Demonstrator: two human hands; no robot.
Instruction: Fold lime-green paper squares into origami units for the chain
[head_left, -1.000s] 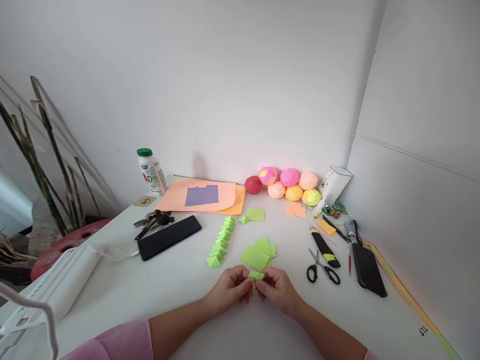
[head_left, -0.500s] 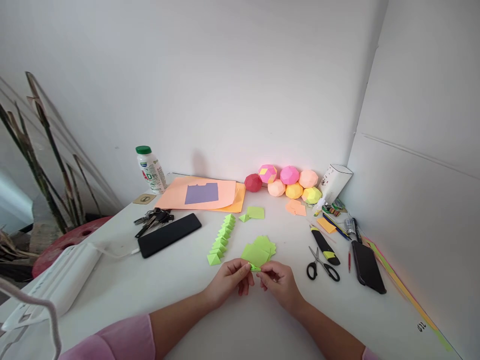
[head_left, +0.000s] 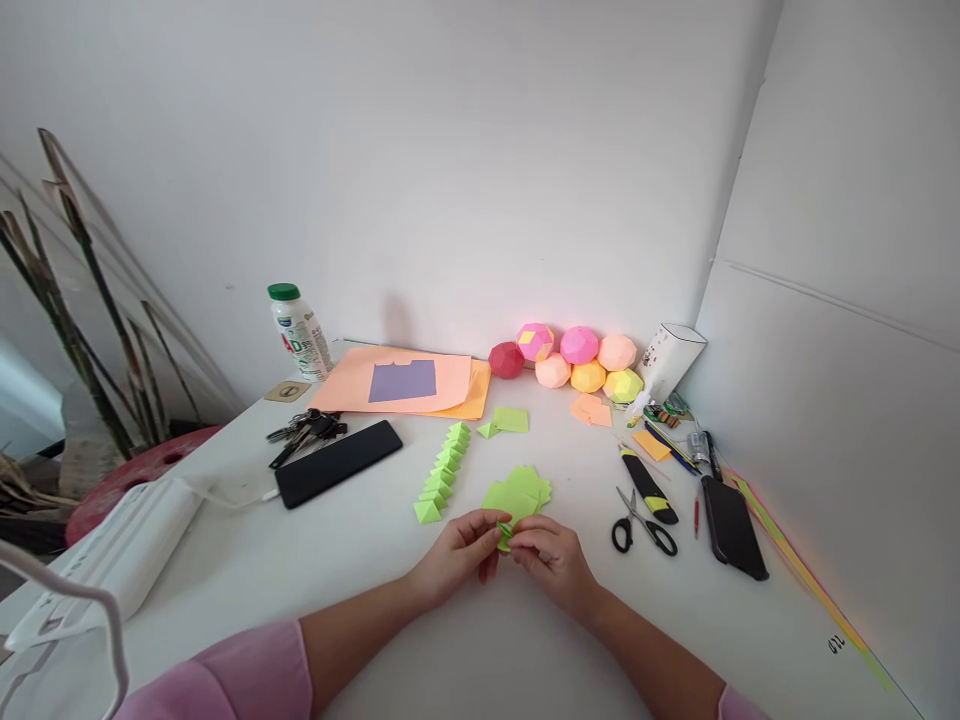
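Between my two hands is a small folded piece of green paper (head_left: 505, 538), partly hidden by fingers. My left hand (head_left: 463, 552) pinches its left side, and my right hand (head_left: 553, 558) pinches the right side. Just beyond my fingertips lies a loose pile of flat green paper pieces (head_left: 521, 490). To the left, a row of folded green paper units (head_left: 442, 472) runs away from me, set close together. Farther back, one small folded green unit (head_left: 487, 430) lies beside a green paper square (head_left: 511, 419).
On the right lie scissors (head_left: 643, 522), a yellow-black cutter (head_left: 648, 485) and a phone (head_left: 733, 527). Several faceted paper balls (head_left: 580, 345) sit against the wall beside orange sheets (head_left: 337, 385). Keys (head_left: 311, 430), a black power bank (head_left: 339, 463) and a bottle (head_left: 300, 340) are left.
The green piece has turned between my fingers and shows more upright. My left fingers have shifted over its top, and my right fingers have come closer in. The view has tilted slightly.
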